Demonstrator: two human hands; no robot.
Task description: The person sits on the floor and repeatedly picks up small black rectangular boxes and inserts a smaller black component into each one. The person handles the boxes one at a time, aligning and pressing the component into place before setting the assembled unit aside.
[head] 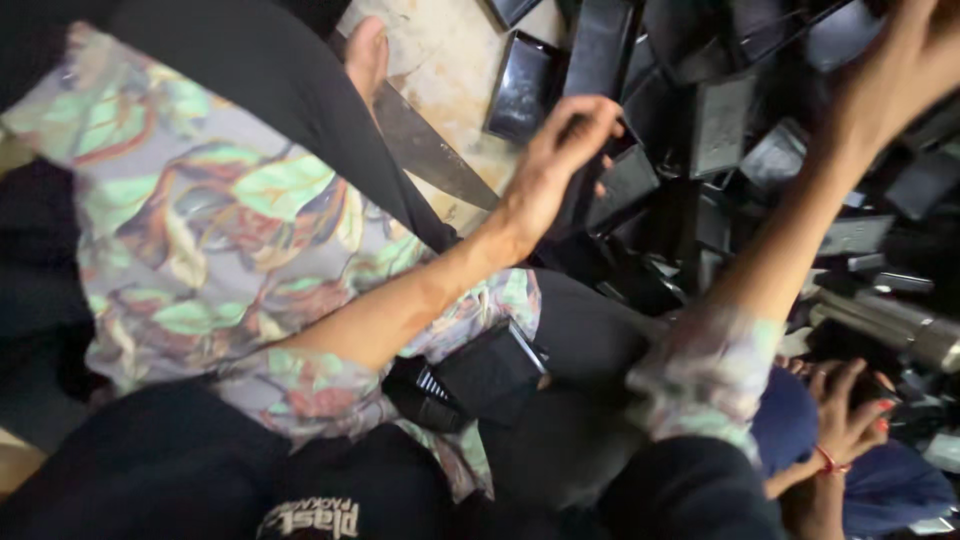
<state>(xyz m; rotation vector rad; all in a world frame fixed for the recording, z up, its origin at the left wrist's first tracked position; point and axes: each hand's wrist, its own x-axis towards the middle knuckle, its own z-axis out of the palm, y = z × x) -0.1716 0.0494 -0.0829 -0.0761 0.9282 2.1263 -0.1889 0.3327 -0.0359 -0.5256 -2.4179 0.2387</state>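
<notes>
My left hand [558, 160] reaches forward from a floral sleeve, its fingers curled over a flat black plastic box [622, 185] at the near edge of a big heap of black plastic boxes [720, 120]. My right hand [895, 70] stretches over the far right of the same heap. Its fingertips run off the frame's edge, so what it grips is hidden. Another black box [490, 370] lies on my lap between my arms.
Another person's hand [845, 420] with red nails and a red wristband rests at the lower right by blue cloth. A metal cylinder [900, 325] lies at the right. A bare foot [366, 55] rests on the pale stone floor [440, 60]. A black printed bag [310, 515] sits at the bottom.
</notes>
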